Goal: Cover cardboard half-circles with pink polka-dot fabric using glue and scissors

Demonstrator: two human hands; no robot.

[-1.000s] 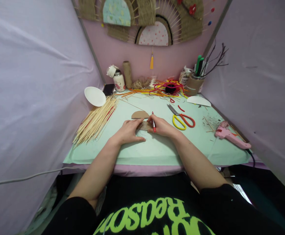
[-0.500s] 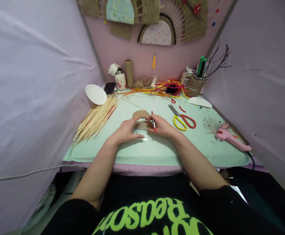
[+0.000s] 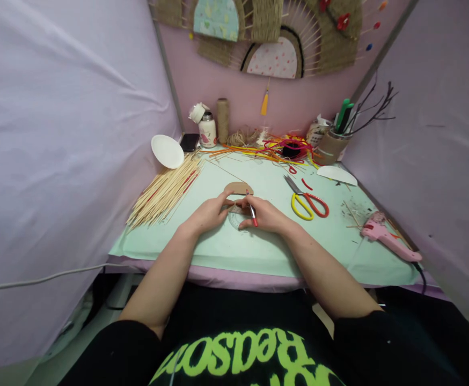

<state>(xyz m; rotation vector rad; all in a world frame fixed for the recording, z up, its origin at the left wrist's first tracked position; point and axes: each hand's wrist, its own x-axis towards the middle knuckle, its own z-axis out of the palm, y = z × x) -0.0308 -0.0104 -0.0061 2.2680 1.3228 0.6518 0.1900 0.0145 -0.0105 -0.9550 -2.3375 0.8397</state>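
R hand [image 3: 267, 214] w/ red-ended pen [image 3: 253, 212] in grip, L hand [image 3: 209, 215] at clr protractor [image 3: 235, 220], can't tell L grip.

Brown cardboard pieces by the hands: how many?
2: one half-round piece just beyond the left hand and right hand; a second piece between both hands, mostly covered. More could be hidden beneath.

One left hand [image 3: 207, 217] and one right hand [image 3: 267, 215] are shown. Two cardboard pieces [image 3: 239, 188], one pen [image 3: 253, 214], one protractor [image 3: 233, 220], one pair of scissors [image 3: 300, 193], one glue gun [image 3: 388, 242], one bottle [image 3: 207, 134], one phone [image 3: 190, 142] and one tassel [image 3: 264, 104] are counted.
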